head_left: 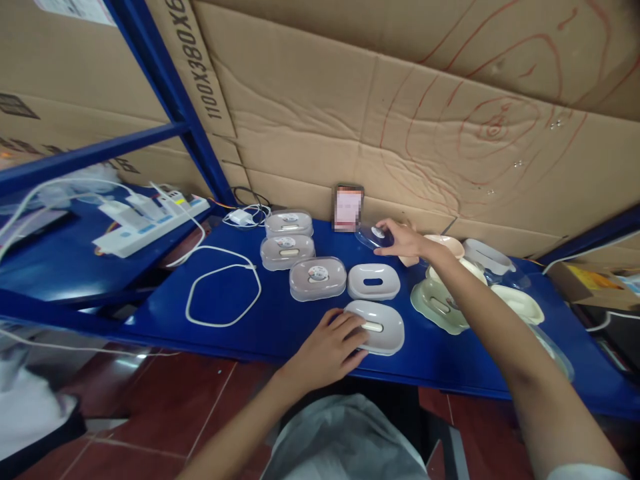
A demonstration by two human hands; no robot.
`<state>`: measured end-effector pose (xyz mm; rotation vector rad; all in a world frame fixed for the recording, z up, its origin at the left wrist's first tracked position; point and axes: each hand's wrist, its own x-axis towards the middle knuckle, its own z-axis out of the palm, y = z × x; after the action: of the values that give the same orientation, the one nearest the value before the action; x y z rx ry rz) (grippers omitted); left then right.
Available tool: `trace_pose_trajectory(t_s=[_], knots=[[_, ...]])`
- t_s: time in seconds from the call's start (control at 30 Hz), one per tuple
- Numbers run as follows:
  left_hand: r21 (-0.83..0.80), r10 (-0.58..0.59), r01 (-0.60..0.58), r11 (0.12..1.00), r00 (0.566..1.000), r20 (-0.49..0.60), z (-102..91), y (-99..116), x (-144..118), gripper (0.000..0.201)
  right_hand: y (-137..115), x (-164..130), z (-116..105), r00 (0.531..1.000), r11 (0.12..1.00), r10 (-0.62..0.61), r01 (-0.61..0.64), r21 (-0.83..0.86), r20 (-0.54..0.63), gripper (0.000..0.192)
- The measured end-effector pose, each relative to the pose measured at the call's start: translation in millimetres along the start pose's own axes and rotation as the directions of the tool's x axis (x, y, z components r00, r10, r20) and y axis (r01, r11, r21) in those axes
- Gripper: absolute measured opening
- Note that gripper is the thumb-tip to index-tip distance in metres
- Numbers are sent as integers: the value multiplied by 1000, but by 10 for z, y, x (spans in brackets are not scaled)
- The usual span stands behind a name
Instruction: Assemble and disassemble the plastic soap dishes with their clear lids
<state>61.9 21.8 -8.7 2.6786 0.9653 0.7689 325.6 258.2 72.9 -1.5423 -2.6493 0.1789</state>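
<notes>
My left hand (333,347) rests on the left end of a grey soap dish (383,328) near the front edge of the blue shelf (280,327). My right hand (406,241) reaches to the back and grips a clear plastic lid (373,236) with a round sticker. Another uncovered grey dish (373,281) lies between the two hands. To its left stand three closed soap boxes with clear lids (317,277), (287,251), (289,223).
Cream and beige dishes and lids are piled at the right (440,305), (517,303). A white cable loop (225,293), a charger (241,217) and a power strip (150,223) lie at the left. A small upright phone (348,208) leans on the cardboard wall.
</notes>
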Motion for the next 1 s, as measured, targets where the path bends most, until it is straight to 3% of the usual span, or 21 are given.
trace_pose_trajectory(t_s=[0.1, 0.2, 0.3, 0.4, 0.53, 0.63, 0.83, 1.0], knots=[[-27, -42, 40, 999, 997, -68, 31, -16, -33, 33, -116, -409, -94, 993, 988, -78, 89, 129, -89, 78], [-96, -124, 112, 989, 983, -132, 77, -41, -69, 64, -309, -988, -81, 969, 946, -166, 208, 249, -183, 75], [-182, -209, 183, 966, 969, -132, 99, -59, -78, 89, -529, -1555, 88, 972, 953, -145, 188, 239, -186, 73], [-234, -241, 217, 948, 967, -82, 92, -74, -62, 99, -728, -1934, 362, 977, 960, -131, 167, 225, -167, 78], [-235, -209, 198, 952, 978, -20, 100, -108, -50, 92, -947, -2086, 696, 962, 962, -163, 204, 181, -220, 83], [-257, -227, 207, 944, 973, -48, 134, -134, -64, 88, -1046, -2045, 837, 945, 965, -182, 224, 135, -271, 82], [-262, -242, 227, 938, 970, -25, 135, -134, -63, 79, -970, -2036, 893, 919, 950, -268, 303, 82, -288, 74], [-300, -178, 182, 936, 983, 42, 54, -109, -40, 70, -1009, -2272, 959, 919, 968, -221, 248, 42, -326, 78]])
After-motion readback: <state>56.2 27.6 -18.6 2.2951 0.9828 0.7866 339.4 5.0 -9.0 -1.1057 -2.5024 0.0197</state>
